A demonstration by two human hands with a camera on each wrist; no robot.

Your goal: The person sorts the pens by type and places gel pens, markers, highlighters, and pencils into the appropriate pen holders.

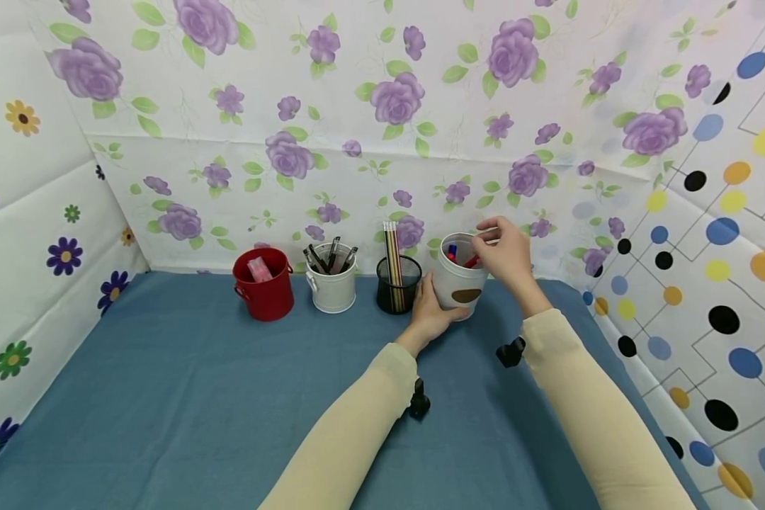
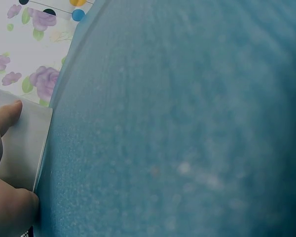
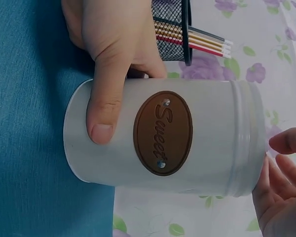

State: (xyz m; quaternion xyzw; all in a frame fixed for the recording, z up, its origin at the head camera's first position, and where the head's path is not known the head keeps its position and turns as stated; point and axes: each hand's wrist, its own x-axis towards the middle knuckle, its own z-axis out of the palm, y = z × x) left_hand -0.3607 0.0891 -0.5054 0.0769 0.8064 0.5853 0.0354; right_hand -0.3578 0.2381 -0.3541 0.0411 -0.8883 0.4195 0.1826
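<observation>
A white metal bucket (image 1: pixel 450 281) with a brown oval "Sweet" label (image 3: pixel 163 133) stands at the back right of the table. My left hand (image 1: pixel 430 312) grips it low down, the thumb across its front below the label and the fingers round its left side. Inside it, a blue marker with a red part (image 1: pixel 452 252) and a red marker (image 1: pixel 471 262) show near the rim. My right hand (image 1: pixel 506 253) is at the bucket's right rim, its fingers bent loosely and the fingertips right at the edge.
Left of the white bucket stand a black mesh cup (image 1: pixel 387 296) of pencils (image 1: pixel 392 258), a smaller white pail (image 1: pixel 333 290) of black pens (image 1: pixel 333 256), and a red pail (image 1: pixel 268 294) holding a pink-and-white item (image 1: pixel 259 269). Behind them rises a flowered backdrop (image 1: pixel 350 191). Blue cloth (image 1: pixel 166 397) covers the table.
</observation>
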